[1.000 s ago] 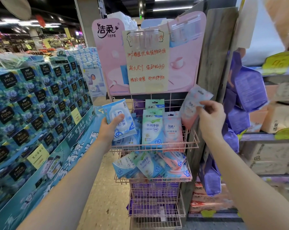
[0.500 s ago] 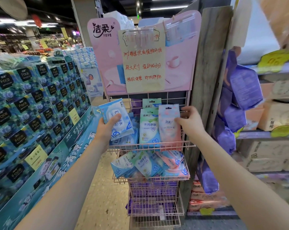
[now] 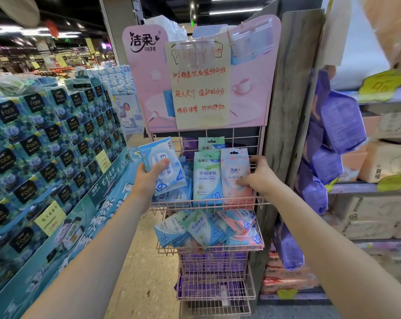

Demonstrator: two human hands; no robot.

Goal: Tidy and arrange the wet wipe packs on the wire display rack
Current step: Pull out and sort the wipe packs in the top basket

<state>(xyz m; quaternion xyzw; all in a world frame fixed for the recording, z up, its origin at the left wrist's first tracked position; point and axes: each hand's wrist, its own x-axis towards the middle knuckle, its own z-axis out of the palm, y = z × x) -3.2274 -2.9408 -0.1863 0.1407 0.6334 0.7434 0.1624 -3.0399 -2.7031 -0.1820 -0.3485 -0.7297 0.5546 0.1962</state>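
The left grip (image 3: 146, 181) clutched a pale blue soft-plastic wet wipe pack (image 3: 165, 162) at the top basket's (image 3: 169, 205) left end; the right grip (image 3: 263, 177) pinched an upright pink wipe pack (image 3: 234, 166) standing beside a green pack (image 3: 206, 178) in the pink wire display rack (image 3: 215, 302).

Bright overhead strips, blurred, warped edges
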